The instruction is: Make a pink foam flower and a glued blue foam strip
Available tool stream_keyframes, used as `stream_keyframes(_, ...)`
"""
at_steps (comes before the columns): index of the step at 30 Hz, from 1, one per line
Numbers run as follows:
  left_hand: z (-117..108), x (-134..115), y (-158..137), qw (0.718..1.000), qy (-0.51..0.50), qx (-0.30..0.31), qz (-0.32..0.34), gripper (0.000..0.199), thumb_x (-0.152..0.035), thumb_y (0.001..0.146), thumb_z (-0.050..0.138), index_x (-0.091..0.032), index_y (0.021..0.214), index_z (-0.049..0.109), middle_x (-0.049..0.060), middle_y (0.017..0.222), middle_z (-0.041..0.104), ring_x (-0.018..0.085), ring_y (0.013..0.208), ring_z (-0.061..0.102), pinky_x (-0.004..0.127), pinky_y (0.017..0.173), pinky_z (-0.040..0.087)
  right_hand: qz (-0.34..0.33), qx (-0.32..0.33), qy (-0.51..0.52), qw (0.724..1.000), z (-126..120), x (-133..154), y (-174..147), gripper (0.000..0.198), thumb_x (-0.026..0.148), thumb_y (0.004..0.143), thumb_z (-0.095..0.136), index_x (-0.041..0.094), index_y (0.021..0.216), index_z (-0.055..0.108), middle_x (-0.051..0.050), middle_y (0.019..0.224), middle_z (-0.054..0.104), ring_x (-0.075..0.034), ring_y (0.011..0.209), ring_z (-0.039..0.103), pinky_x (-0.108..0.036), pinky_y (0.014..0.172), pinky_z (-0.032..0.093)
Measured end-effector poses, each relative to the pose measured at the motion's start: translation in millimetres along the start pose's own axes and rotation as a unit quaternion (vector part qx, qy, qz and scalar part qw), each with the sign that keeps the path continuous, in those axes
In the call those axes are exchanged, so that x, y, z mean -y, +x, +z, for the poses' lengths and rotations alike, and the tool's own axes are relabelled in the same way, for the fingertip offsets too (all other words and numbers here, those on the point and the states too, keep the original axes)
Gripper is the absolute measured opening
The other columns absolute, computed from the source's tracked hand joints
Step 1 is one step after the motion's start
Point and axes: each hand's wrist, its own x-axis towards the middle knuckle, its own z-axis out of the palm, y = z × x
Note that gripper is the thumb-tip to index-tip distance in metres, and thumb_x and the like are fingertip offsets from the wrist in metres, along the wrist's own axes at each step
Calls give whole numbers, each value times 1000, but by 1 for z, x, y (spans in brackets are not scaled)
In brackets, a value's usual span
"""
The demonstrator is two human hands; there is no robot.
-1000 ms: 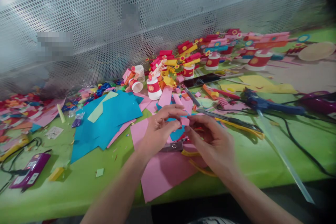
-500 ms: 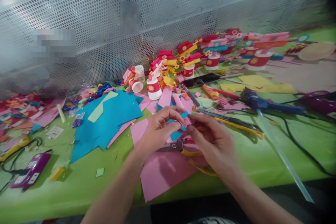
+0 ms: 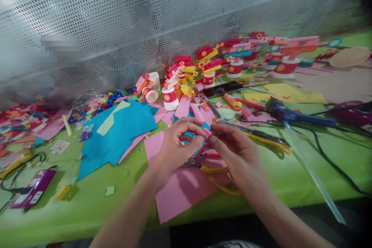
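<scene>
Between my fingertips is a small rolled piece of pink foam sheet. My left hand pinches it from the left, thumb and forefinger bent round. My right hand closes on its other side with thumb and fingertips; parts of the piece are hidden by the fingers. Below the hands lie scissors with yellow handles, partly covered, on a large pink sheet. Several blue sheets are spread to the left, with a pale green strip on top.
A blue glue gun with a long clear glue stick lies at right, its cable trailing. Decorated paper cups stand behind. A yellow-edged cutter, a phone and a purple device lie about. A perforated metal panel rises behind.
The fingers have shifted slightly around the pink foam piece, and more of its end shows above the left thumb. Otherwise the table looks the same.
</scene>
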Motion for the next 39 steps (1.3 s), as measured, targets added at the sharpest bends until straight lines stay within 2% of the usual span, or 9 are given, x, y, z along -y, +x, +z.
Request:
stream_keyframes(3,2,4,1,1000,-2,-5,5,9,-14,85,66,-20,87,72,6,102,69,17,93,67,25,72,53,-5,-9,-3,1000,0,0,1,25,36,82,81,28,103,72,-3,94,74,-18,80,71,-32,70,64)
stream_keyframes(7,4,7,1,1000,-9,-17,-11,5,-19,86,69,-21,90,67,4,95,70,16,87,67,26,71,52,-14,-11,-13,1000,0,-1,2,27,36,82,81,27,105,71,-3,93,74,-18,80,71,-32,70,64)
stream_keyframes(18,7,8,1,995,-77,-41,-56,20,-24,84,74,-20,98,60,4,96,66,16,89,65,25,69,52,-20,4,6,1000,1,0,2,28,32,80,82,27,105,71,-3,96,73,-19,88,71,-32,76,64)
stream_keyframes(22,7,4,0,990,-112,-32,-75,23,-24,79,77,-19,95,61,3,92,66,14,85,64,25,71,53,-20,3,6,1000,1,-1,2,27,33,82,81,27,105,70,-3,96,72,-19,85,71,-33,75,64)
stream_keyframes(26,6,6,-1,990,-118,-13,-77,23,-28,81,77,-19,97,62,4,93,66,15,85,64,26,70,54,-17,5,15,1000,1,-1,1,30,33,80,81,29,108,70,-3,97,71,-19,86,70,-34,75,64)
stream_keyframes(34,8,7,-2,994,-94,-30,-55,19,-23,84,74,-20,97,60,3,93,66,14,87,65,24,71,54,1,13,29,999,4,3,1,29,33,78,83,29,104,71,-3,93,71,-20,86,70,-33,74,64)
stream_keyframes(39,11,4,-2,992,-104,-25,-63,17,-21,84,73,-19,96,60,1,88,65,12,80,63,22,67,53,65,23,103,992,2,2,3,33,31,75,85,28,105,72,0,89,70,-16,78,70,-31,71,63)
